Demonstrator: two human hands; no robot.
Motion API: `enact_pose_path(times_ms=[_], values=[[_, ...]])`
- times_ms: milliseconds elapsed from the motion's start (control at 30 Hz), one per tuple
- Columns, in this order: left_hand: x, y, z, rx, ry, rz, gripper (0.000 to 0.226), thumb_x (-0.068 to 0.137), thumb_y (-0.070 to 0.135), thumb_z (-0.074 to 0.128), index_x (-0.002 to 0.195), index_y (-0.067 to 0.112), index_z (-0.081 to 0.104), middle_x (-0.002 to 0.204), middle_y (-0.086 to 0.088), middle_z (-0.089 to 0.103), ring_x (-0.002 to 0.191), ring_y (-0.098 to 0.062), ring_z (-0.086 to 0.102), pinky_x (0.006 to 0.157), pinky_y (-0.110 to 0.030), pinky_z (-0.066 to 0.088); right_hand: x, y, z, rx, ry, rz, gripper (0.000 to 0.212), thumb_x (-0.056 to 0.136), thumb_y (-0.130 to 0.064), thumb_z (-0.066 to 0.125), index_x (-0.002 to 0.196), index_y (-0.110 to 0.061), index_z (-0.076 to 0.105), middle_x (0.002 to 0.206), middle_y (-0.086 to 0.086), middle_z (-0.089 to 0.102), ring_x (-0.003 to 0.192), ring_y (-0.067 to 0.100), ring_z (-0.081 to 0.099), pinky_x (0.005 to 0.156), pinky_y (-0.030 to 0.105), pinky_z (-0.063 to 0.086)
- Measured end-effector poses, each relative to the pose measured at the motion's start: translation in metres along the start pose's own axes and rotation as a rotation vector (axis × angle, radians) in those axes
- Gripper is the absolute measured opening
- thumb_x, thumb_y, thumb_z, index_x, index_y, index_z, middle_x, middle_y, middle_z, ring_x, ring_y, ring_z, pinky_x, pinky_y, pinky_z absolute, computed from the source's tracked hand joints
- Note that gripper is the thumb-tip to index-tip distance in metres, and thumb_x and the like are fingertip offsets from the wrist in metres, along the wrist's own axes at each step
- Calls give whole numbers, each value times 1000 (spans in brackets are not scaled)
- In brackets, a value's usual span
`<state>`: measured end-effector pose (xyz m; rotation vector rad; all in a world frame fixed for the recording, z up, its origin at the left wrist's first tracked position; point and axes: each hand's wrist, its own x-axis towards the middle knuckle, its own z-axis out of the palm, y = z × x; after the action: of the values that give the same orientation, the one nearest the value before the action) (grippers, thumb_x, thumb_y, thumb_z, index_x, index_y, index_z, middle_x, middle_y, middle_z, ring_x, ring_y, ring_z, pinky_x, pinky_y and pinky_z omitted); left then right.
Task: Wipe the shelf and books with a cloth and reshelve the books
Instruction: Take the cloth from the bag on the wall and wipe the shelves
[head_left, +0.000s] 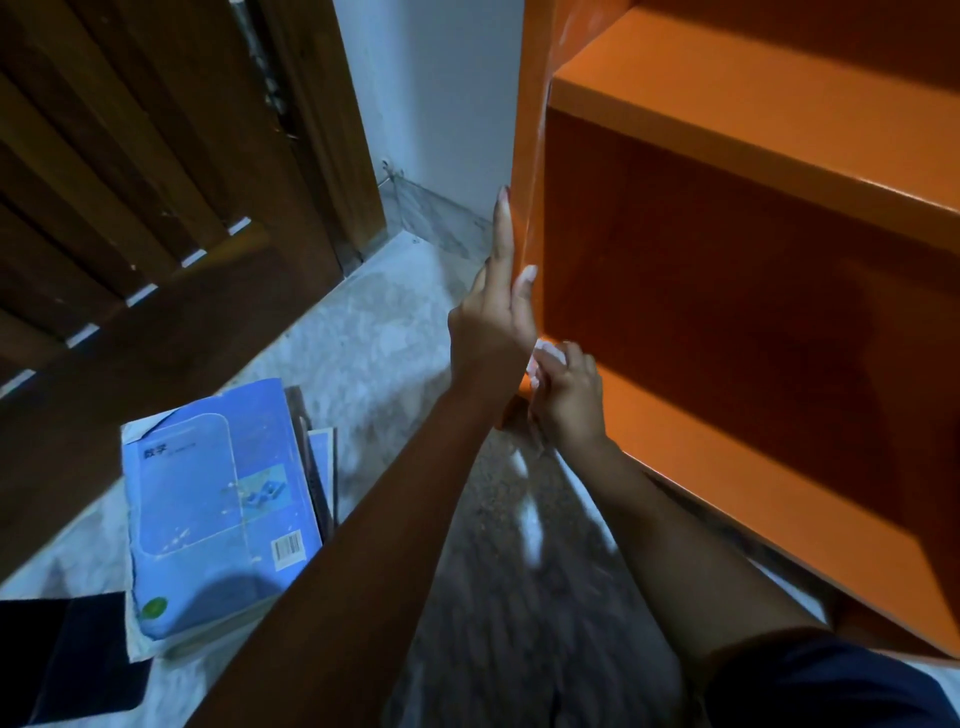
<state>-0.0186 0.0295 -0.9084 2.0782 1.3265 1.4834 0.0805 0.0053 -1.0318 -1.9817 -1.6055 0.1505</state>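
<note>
Orange shelf (727, 130) with a white cloth (548, 353) held at its lower left front corner.
The left hand (493, 327) lies flat against the outer face of the shelf's left side panel, fingers straight and pointing up, thumb resting on the panel's front edge. Just below it the right hand (569, 395) has its fingers curled round the bunched cloth, pressing it where that panel meets the lower board. The books (218, 509), a blue-covered one on top, lie piled on the pale stone floor (363, 338) left of the shelf, well apart from it, near a dark wooden door (156, 208).
</note>
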Motion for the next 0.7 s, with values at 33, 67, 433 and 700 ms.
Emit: enact_pose_path(times_ms=[33,67,433,700], values=[[0,0,0,1,4,14,53,97,20,42,145,11,22,99,-25,66,81,-33,64,60,-21,41,-5,-2,-1,0,1,-29,37,73,-13,53,106,-6,69,99,22,61,85,41,57,68,40,45],[0,-1,-1,1,7,24,53,97,20,42,145,8,24,97,-25,66,79,-32,64,60,-19,39,-10,-2,-2,1,-1,-65,34,78,-16,51,106,-7,68,99,21,61,85,40,57,68,39,45],[-1,-5,-4,-44,-54,24,52,99,25,37,143,33,10,116,-27,60,97,-34,62,65,-17,38,-19,8,-55,479,-116,-42,32,88,-8,45,108,-16,69,98,-7,61,97,10,55,88,13,40],[-2,-8,-8,-121,-73,-25,58,98,34,36,145,39,1,130,-7,59,106,-20,64,81,-37,55,16,-54,-52,1040,229,268,27,90,-16,55,111,-28,67,118,5,65,114,21,60,99,35,47]])
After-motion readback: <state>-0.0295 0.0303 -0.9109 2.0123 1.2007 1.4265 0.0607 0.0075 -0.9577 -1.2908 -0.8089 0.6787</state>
